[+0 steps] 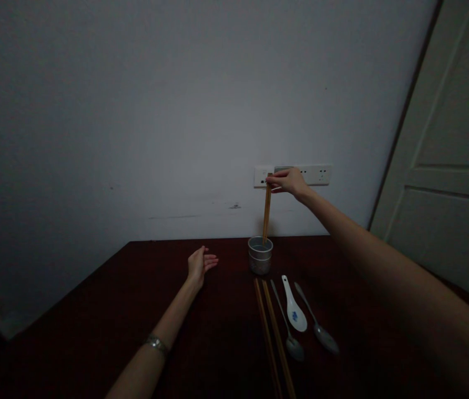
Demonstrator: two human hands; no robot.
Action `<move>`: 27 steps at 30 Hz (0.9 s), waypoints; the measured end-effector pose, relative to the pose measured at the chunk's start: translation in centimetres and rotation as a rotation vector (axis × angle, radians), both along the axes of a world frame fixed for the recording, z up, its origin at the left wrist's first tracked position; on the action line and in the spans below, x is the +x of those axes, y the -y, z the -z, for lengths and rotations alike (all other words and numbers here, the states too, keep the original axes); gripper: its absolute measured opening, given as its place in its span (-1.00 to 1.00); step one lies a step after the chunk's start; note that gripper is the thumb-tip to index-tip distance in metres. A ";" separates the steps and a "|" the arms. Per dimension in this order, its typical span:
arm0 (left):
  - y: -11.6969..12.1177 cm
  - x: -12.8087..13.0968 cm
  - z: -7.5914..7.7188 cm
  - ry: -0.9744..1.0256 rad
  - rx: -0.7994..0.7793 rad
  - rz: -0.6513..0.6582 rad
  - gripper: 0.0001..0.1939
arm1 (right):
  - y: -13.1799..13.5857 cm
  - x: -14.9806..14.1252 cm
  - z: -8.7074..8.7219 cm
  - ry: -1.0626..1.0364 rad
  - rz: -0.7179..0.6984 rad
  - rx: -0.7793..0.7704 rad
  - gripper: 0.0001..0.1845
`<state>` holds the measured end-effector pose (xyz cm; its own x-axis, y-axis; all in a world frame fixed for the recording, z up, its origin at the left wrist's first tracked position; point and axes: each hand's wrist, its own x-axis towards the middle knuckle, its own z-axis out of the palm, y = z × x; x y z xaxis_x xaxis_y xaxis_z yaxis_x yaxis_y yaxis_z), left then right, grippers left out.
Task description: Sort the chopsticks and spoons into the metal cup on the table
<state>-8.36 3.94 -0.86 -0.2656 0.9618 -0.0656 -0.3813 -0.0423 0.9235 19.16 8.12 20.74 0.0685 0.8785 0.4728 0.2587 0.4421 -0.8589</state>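
Observation:
My right hand [287,182] pinches the top ends of wooden chopsticks [266,213] and holds them nearly upright. Their lower ends reach inside the mouth of a grey metal cup [260,257] at the back of the table; whether they touch its bottom is hidden. To the left of the cup, my left hand [199,266] is held just over the tabletop with fingers stretched out and nothing in it. In front of the cup lie more chopsticks [274,332], a long-handled metal spoon [295,349], a white ceramic spoon [295,310] with a blue mark, and another metal spoon [325,339].
The dark red table [105,310] meets a pale wall [193,122] just behind the cup. Wall sockets [320,175] sit behind my right hand. A panelled door [450,177] stands at the right.

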 end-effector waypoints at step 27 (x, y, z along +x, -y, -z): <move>-0.5 -0.3 2.8 0.066 -0.080 0.032 -0.84 | -4.0 -1.4 9.3 -0.034 -0.113 -0.236 -0.92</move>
